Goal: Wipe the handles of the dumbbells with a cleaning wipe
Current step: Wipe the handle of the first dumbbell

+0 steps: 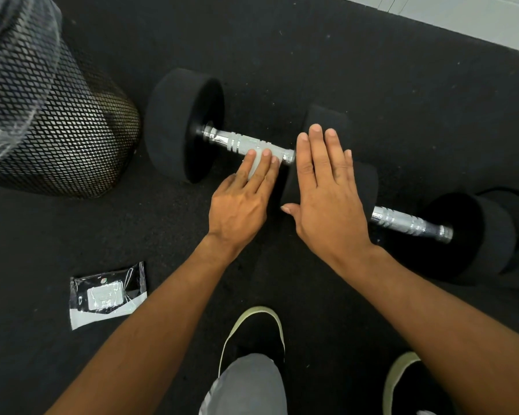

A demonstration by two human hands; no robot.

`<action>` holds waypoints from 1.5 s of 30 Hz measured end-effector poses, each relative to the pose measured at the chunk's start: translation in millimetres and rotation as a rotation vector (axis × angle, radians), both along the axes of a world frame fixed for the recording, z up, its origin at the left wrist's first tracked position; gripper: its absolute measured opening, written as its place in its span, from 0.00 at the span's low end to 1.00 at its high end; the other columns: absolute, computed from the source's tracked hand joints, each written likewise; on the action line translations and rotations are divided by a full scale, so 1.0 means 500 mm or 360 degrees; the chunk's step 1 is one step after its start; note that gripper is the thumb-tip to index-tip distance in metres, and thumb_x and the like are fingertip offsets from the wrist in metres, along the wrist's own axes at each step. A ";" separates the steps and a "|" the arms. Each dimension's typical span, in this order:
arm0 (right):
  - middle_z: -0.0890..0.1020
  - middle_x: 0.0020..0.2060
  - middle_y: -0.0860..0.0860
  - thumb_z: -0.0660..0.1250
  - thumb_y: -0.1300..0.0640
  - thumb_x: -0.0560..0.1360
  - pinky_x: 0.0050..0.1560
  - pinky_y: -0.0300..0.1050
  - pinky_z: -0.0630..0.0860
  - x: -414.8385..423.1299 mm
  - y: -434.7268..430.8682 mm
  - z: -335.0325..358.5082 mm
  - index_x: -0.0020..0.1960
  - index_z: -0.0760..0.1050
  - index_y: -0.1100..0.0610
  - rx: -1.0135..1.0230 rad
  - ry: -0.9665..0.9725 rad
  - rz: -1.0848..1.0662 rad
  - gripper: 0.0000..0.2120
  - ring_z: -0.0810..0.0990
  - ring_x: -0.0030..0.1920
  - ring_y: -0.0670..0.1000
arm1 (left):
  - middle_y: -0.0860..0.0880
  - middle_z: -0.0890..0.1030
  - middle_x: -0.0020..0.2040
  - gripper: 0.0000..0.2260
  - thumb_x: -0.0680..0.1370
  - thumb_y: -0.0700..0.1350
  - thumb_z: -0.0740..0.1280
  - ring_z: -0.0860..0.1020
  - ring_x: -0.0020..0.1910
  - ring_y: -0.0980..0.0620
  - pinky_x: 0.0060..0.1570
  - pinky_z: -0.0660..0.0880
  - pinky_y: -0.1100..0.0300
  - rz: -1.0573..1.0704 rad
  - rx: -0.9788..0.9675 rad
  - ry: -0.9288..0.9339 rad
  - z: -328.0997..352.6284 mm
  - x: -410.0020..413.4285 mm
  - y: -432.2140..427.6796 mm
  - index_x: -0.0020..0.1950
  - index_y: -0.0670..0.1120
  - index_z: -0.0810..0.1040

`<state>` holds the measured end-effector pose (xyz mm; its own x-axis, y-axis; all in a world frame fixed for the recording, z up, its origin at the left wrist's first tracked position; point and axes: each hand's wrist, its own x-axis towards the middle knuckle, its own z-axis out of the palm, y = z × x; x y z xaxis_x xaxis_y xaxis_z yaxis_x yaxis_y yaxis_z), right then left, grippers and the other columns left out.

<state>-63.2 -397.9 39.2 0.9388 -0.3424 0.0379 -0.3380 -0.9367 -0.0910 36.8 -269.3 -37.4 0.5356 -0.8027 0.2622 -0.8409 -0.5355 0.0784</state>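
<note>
Your left hand (240, 205) lies fingers extended over the chrome handle (246, 143) of the nearer-left dumbbell (180, 124), pressing a pale cleaning wipe (253, 164) against the bar; the wipe shows only as a whitish strip between and under your fingers (265, 166), so most of it is hidden. The hand is not clenched; it holds the wipe down flat rather than wrapping it.

Your right hand (327, 199) rests open, fingers straight and together, palm down on the inner black weight (327, 121) of that same dumbbell, grasping nothing. It covers much of that weight, and you cannot make out where this weight ends and the next one begins.

A second dumbbell (480, 235) lies to the right on the black rubber floor (282, 40), its knurled handle (408, 221) partly hidden behind your right wrist and its far end cut off by the frame edge.

The wipe packet (108, 293) lies flat on the floor well to the left of your forearm. It is black with a white band and a pale resealable flap; a small logo and some print sit on it, but the glare and size leave them unreadable. No marking can be read on either dumbbell.

At upper left stands what looks like a black mesh bin (51, 124) with a plastic liner, partly cropped. Your two dark shoes (258, 333) with pale soles and a grey trouser leg (246, 387) show at the bottom.
</note>
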 end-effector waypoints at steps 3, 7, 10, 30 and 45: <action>0.48 0.81 0.60 0.74 0.48 0.72 0.78 0.58 0.44 0.001 0.001 0.000 0.81 0.46 0.61 0.0013 -0.0003 -0.0005 0.51 0.45 0.81 0.60 | 0.45 0.69 0.76 0.22 0.81 0.39 0.57 0.68 0.75 0.45 0.47 0.81 0.53 0.0017 0.0030 -0.0001 0.010 0.006 -0.010 0.77 0.44 0.69; 0.49 0.81 0.60 0.75 0.49 0.72 0.79 0.59 0.45 0.001 0.002 0.001 0.81 0.47 0.62 0.0013 -0.0007 -0.0017 0.51 0.45 0.81 0.60 | 0.44 0.72 0.74 0.22 0.81 0.38 0.61 0.71 0.73 0.44 0.39 0.82 0.53 0.0015 0.0061 0.0079 0.035 0.032 -0.040 0.76 0.43 0.70; 0.49 0.81 0.60 0.75 0.48 0.72 0.79 0.59 0.45 0.001 0.002 0.001 0.81 0.46 0.62 0.0004 0.0011 -0.0011 0.52 0.45 0.81 0.60 | 0.45 0.77 0.71 0.20 0.80 0.40 0.63 0.75 0.70 0.45 0.43 0.83 0.52 -0.0016 0.0077 0.0100 0.055 0.055 -0.059 0.73 0.43 0.74; 0.51 0.81 0.59 0.77 0.48 0.68 0.79 0.55 0.45 0.001 0.005 0.015 0.81 0.46 0.62 0.0177 -0.0008 -0.0108 0.55 0.46 0.81 0.58 | 0.46 0.69 0.77 0.21 0.82 0.38 0.56 0.68 0.76 0.45 0.50 0.81 0.54 -0.0063 -0.0054 -0.0140 -0.023 0.001 -0.005 0.76 0.44 0.70; 0.55 0.80 0.60 0.78 0.46 0.67 0.79 0.58 0.53 0.000 0.001 0.016 0.81 0.50 0.63 0.0128 -0.0026 -0.0093 0.55 0.50 0.80 0.59 | 0.45 0.77 0.70 0.20 0.80 0.40 0.64 0.74 0.71 0.45 0.44 0.82 0.51 -0.0047 0.0072 0.0133 0.044 0.055 -0.073 0.73 0.43 0.74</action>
